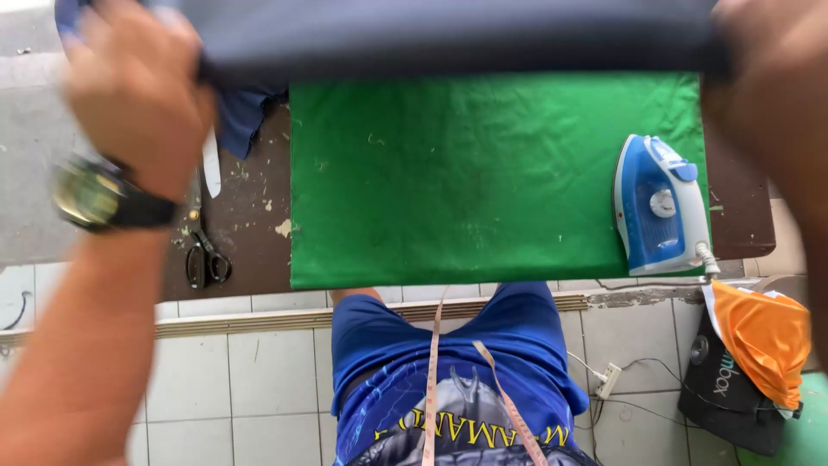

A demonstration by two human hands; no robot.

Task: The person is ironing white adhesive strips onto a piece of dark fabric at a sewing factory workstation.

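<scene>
**A:** Looking straight down from the head camera. Left hand (pixel 138 95) up at the top left, fingers curled tight around one end of a dark navy cloth (pixel 457 39). Bulky wristwatch (pixel 99 197) on that wrist. Blurry, but clearly a closed grip.

**B:** And the right hand (pixel 768 78)?

**A:** Top right corner, clamped on the other end of the same cloth, though too blurred and cropped to make out single fingers. Cloth stretched flat between both hands, held up above the far edge of the table.

**B:** Anything underneath?

**A:** Green cloth (pixel 492 181) spread flat over a brown table (pixel 250 216). Blue and white iron (pixel 660 207) lying on the green cloth near its right edge, cord trailing off toward the floor. Black-handled scissors (pixel 205 250) on the bare brown part, left of the green cloth, just beside the left forearm.

**B:** Lower down?

**A:** Blue shorts and shirt, a measuring tape (pixel 431 380) hanging down the front, tiled floor, and an orange cloth (pixel 763 341) draped over a black bag (pixel 724 388) at the right.
</scene>
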